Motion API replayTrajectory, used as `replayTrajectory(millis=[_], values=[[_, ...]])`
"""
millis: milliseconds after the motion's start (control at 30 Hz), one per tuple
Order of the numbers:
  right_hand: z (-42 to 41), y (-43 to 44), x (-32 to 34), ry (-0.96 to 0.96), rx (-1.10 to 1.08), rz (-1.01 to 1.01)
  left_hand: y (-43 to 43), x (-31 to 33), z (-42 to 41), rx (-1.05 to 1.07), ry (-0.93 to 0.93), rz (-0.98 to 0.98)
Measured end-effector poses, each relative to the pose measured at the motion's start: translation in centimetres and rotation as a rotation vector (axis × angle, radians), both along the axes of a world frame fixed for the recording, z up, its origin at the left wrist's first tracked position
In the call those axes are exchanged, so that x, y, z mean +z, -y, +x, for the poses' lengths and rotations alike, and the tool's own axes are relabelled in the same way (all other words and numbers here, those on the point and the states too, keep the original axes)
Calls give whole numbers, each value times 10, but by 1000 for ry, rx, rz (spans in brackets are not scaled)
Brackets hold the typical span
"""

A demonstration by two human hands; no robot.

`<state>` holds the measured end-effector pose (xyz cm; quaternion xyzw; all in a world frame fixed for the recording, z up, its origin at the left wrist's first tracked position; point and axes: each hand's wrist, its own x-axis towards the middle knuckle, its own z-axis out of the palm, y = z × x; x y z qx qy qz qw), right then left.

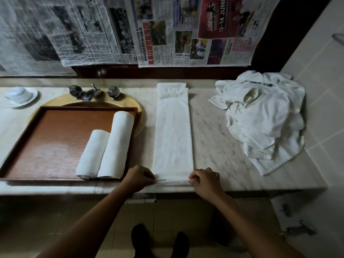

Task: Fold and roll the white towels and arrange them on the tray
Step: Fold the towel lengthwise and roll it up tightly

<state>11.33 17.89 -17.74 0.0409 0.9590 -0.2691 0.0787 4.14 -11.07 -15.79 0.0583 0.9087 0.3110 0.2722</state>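
Marble counter (214, 131) | folded towel (173, 131) — near edge | left grip (138, 178), right grip (205, 180) both pinching it

The person shows as two slim forearms and two feet. The left forearm (96, 216) fills the lower left of the frame and the right forearm (247, 218) the lower right; both are bare from the picture's edge to the wrist. The left grip (138, 178) and the right grip (205, 180), just below the middle of the frame, are bare too, with rounded knuckles. At bottom centre the left foot (141, 239) and right foot (181, 244) are covered in black; sock or shoe cannot be told in the dim light, and the toes look rounded
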Motion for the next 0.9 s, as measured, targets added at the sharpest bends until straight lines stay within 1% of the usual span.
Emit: replayTrajectory(millis=[133,200,333,433,500,567,667,767,900], values=[[-3,6,2,22,-31,58,-2,0,-10,-20,28,21],[-2,10,2,9,-12,85,-4,-1,-10,-34,-18,-15],[1,24,2,-79,136,117,-5,-2,-4,-70,-172,-50],[3,32,0,-92,222,139,-6,-7,7,-210,-346,-73],[6,34,-4,-97,243,162,-8,-14,18,-323,-453,-87],[10,35,-7,-122,240,170,-8,-22,29,-416,-498,-145],[15,35,-9,-153,242,154,-8,-24,41,-480,-569,-223],[18,33,-7,-162,274,149,-4,-31,45,-508,-615,-179],[17,30,-2,-146,330,168,2,-32,42,-619,-763,-143]])
